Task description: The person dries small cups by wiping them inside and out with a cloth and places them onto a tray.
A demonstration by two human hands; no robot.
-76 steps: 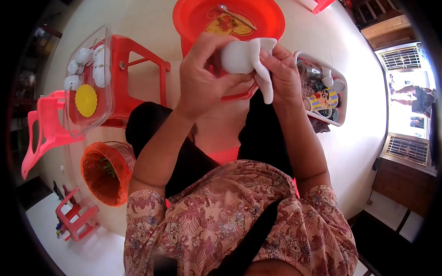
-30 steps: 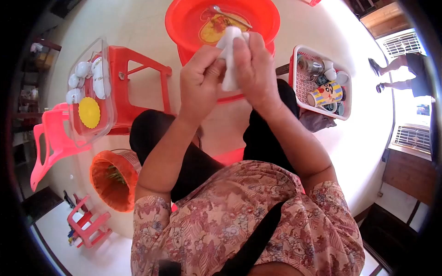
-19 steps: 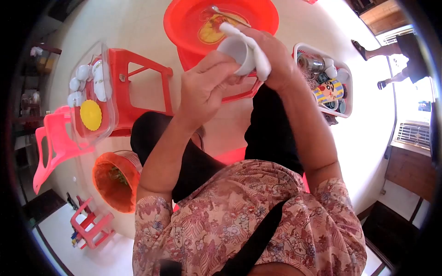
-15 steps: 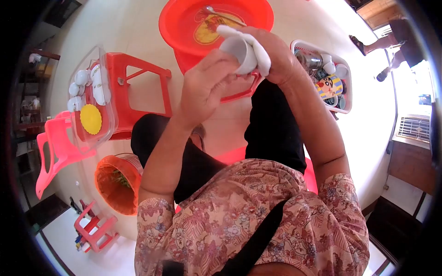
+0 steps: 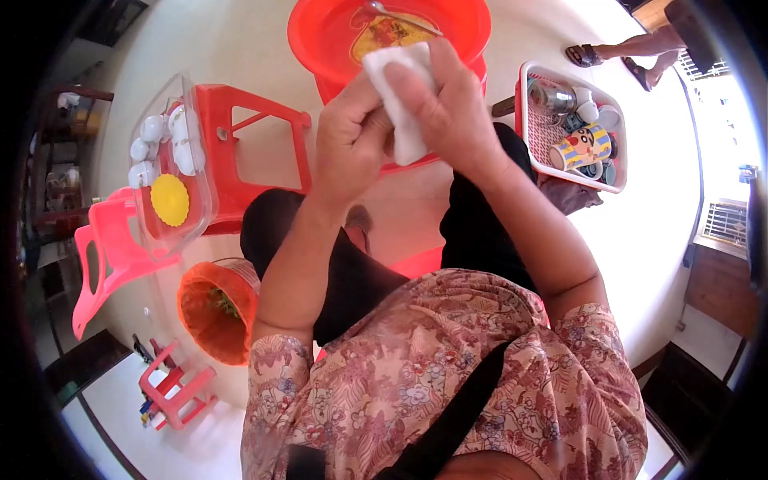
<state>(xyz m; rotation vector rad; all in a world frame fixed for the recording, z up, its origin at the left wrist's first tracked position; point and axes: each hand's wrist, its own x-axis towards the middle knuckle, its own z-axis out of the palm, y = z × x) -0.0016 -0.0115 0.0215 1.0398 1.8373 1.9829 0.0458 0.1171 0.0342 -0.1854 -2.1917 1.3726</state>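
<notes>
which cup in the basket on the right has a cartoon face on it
The blue-and-yellow striped cup, lying on its side in the basket; its stripes and cartoon face set it apart from the white cups beside it.

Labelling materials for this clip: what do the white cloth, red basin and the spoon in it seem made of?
White cloth: soft, matte fabric, by its limp folds; fibre unclear. Red basin: probably smooth plastic, by its bright sheen. Spoon: likely shiny metal, by its silvery glint.
</notes>
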